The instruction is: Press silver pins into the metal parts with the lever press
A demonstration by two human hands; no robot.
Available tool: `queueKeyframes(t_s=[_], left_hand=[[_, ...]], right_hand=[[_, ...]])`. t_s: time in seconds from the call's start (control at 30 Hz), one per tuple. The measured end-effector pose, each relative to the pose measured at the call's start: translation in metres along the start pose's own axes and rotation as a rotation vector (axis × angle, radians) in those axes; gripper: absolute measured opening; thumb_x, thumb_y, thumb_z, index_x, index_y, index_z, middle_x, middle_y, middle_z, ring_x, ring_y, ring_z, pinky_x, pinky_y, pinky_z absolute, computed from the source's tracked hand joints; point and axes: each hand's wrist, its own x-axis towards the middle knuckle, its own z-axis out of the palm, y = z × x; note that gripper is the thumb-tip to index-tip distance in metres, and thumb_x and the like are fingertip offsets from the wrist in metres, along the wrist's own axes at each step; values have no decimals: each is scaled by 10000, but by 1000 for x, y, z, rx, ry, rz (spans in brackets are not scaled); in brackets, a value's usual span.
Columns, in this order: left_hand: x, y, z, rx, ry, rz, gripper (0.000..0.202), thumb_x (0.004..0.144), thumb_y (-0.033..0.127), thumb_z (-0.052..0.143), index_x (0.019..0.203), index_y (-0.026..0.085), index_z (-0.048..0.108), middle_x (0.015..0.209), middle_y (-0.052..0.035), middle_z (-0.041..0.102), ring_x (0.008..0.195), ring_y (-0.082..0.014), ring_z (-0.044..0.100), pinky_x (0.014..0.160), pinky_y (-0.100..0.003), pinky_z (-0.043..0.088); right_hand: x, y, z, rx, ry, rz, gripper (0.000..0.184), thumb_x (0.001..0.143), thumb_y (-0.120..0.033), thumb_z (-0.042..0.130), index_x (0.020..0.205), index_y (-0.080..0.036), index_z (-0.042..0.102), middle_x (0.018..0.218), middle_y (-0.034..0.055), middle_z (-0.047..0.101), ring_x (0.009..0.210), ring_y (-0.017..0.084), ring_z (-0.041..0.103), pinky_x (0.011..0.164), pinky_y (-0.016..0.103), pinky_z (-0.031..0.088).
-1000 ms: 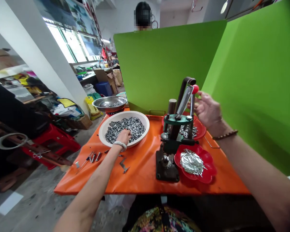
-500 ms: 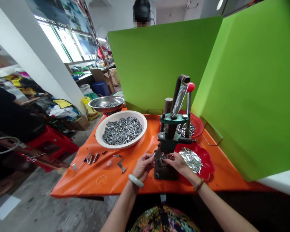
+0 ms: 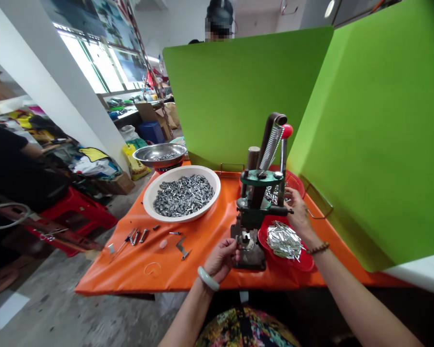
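Note:
A small hand press [image 3: 255, 212] with a spring and a red-knobbed lever [image 3: 287, 131] stands on the orange table cover [image 3: 206, 241]. My left hand [image 3: 222, 258] is curled at the left of the press base, its fingertips pinched at the die on something too small to name. My right hand [image 3: 297, 212] is raised to the right of the press, beside the lever's lower part and above a red dish of shiny metal strips [image 3: 287, 241]. Its fingers are hidden behind the hand. A second red dish [image 3: 296, 185] sits behind the press.
A white bowl of small grey metal parts [image 3: 183, 193] sits at the left, with a steel bowl [image 3: 159, 155] behind it. Small tools and loose parts [image 3: 137, 237] lie near the front left. Green screens [image 3: 365, 140] wall the back and right. A person stands behind the back screen.
One second ago my left hand was in the white bowl and my right at the lever knob. Both then came to the press base. Now my right hand has lifted toward the lever.

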Motion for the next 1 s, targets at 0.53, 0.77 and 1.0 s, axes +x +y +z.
queueKeyframes(t_s=[0.53,0.77,1.0], left_hand=[[21,-22,1,287,46,59,341,615,340,675,795,133,472,695,-8,572,534,-57,523,541,-194,438],[45,-21,-4,860,344,377,333,546,245,686,828,142,544,726,17,560,511,-11,444,489,-135,366],[55,-27,-10,1106,354,393,457,557,188,642,997,174,522,635,50,536,479,-17,453,470,-121,361]], right_hand=[[-84,5,48,205,-577,213,229,700,-324,579,818,-130,550,705,2,538,547,64,465,510,190,372],[-82,18,49,-8,-490,-22,147,731,-256,539,810,-150,604,770,20,559,683,103,512,639,222,408],[-84,33,59,-126,-328,-123,102,733,-210,532,783,-168,611,770,11,562,697,105,521,644,215,408]])
